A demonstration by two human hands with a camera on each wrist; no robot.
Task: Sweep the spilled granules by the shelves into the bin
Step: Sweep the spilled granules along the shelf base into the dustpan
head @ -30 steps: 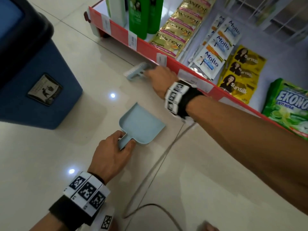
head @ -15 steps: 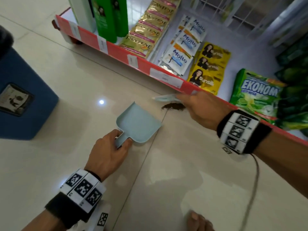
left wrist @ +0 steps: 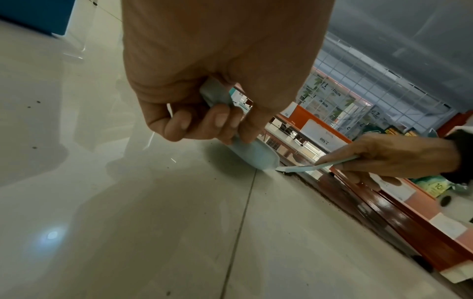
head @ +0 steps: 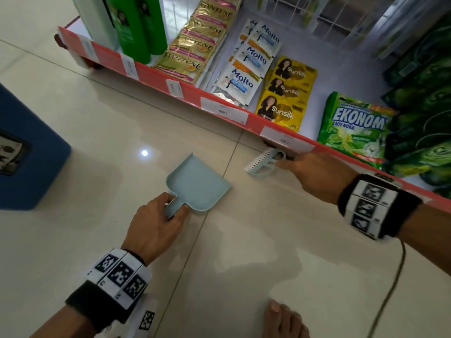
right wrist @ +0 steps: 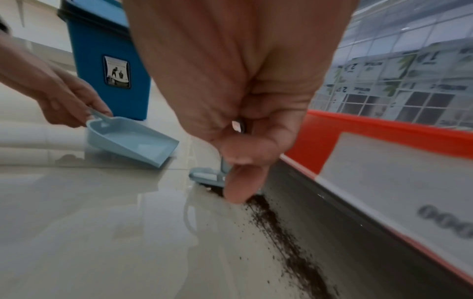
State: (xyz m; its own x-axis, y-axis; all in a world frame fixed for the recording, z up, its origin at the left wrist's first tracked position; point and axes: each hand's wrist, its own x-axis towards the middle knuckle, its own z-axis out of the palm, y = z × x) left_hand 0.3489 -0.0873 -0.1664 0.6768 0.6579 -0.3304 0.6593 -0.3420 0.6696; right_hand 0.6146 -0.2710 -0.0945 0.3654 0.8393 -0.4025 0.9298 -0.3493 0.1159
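A line of dark spilled granules [right wrist: 289, 232] runs lengthwise along the red-edged shelf base [right wrist: 384, 141]. The right hand [head: 314, 174], nearer it, grips a small pale-blue plastic brush [head: 264, 162]; the left hand [head: 156, 228] clasps the pale-blue plastic dustpan [head: 197, 186], mouth toward the shelf, the blue plastic bin [head: 26, 152] farther out.

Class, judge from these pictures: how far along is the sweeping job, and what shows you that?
Early stage. Done: both tools are picked up, the left hand gripping the dustpan, the right hand holding the brush. In hand: the brush works at the shelf's foot. Left: a dark line of granules lies on the floor, the dustpan looks empty, and nothing has reached the bin.
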